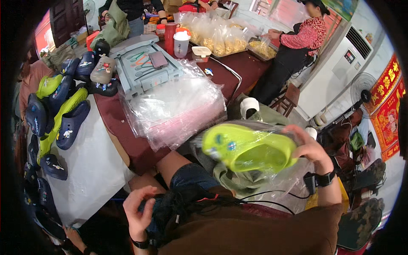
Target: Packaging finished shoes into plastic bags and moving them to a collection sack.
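Fingers of right hand (312,148) grip one bagged green clog (248,148); left hand (138,212) empty.

One lime-green clog (248,148) in a clear bag, one stack of bags (178,108), two people (partly seen) behind.

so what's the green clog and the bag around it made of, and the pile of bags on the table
The green clog looks like moulded foam or soft rubber: matte, one piece, rounded edges. The bag around it seems to be thin clear plastic film, glossy and crinkled, held by the right hand. The stack of bags looks like the same clear film, with pinkish edges.
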Tool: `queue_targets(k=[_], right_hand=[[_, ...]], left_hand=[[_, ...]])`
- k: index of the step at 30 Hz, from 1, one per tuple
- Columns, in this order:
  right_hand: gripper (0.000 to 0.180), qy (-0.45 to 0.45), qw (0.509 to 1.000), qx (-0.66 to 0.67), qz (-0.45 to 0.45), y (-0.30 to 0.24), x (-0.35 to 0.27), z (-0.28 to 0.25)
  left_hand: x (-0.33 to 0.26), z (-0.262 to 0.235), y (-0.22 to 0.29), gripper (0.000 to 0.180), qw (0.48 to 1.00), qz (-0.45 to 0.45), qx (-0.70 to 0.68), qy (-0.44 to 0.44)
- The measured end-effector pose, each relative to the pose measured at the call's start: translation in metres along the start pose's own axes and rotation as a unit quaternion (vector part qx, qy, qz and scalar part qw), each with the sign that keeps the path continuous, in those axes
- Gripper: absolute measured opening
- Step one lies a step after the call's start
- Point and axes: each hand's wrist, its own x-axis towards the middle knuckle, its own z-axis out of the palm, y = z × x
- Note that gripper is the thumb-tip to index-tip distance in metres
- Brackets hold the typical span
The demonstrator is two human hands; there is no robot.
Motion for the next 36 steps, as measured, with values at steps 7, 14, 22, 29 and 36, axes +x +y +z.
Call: queue_targets(k=[7,14,22,29,36], right_hand=[[0.054,0.205,0.957,-0.065,0.192,0.202,0.005,-0.128],[0.063,0.158,0.958,-0.012,0.238,0.336,0.114,-0.085],[0.051,0.234,0.625,-0.720,0.190,0.442,0.134,-0.017],[0.082,0.109,0.920,-0.274,0.256,0.474,0.164,0.032],[0.061,-0.188,0.908,-0.079,0.367,0.392,0.167,0.128]], left_hand=[[-0.002,0.007,-0.025,0.021,0.999,-0.026,0.046,-0.008],[-0.016,-0.002,-0.039,0.021,0.993,-0.056,0.102,-0.006],[-0.018,-0.005,-0.040,0.022,0.982,-0.076,0.170,0.029],[-0.001,0.019,-0.050,0.023,0.982,-0.015,0.190,-0.012],[-0.018,0.005,-0.047,0.022,0.970,-0.031,0.243,0.002]])
